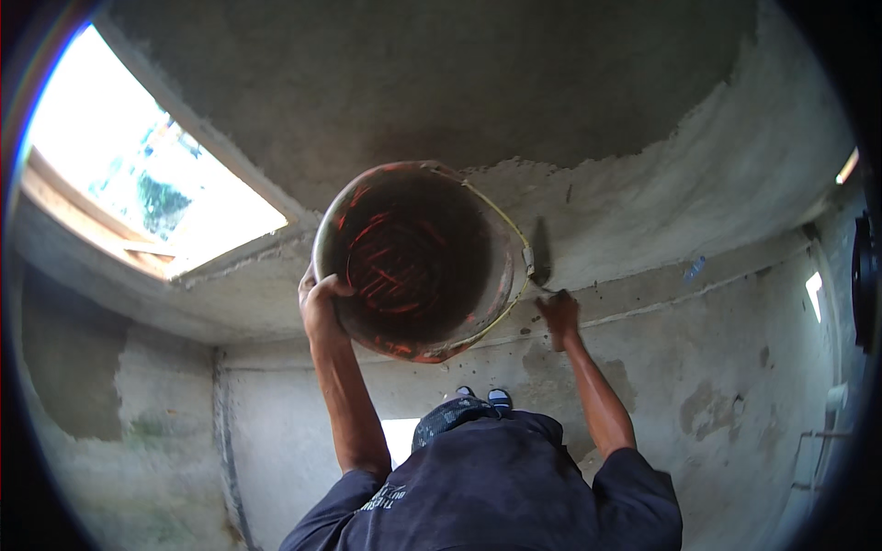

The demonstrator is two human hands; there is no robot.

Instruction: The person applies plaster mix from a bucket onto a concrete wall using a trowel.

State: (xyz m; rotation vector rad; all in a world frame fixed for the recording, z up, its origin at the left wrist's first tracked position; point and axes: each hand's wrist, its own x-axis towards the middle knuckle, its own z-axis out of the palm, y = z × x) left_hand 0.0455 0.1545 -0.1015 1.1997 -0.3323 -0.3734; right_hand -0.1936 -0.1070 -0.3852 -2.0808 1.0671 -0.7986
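Note:
A round bucket, its inside coated in dark grey residue with orange streaks showing through, is tilted so that its mouth faces me. My left hand grips its left rim, thumb over the edge. A pale yellow wire handle with a small grip hangs along the bucket's right side. Just right of the bucket, my right hand is closed around the handle of a trowel. The trowel's dark blade points up toward the wall beside the bucket; part of the trowel's handle is hidden in my fingers.
Ahead is a wall with a dark, damp-looking plaster patch above lighter grey plaster. A bright window opening with a wooden frame is at the left. My feet stand on a stained concrete floor; a pale pipe-like frame is at right.

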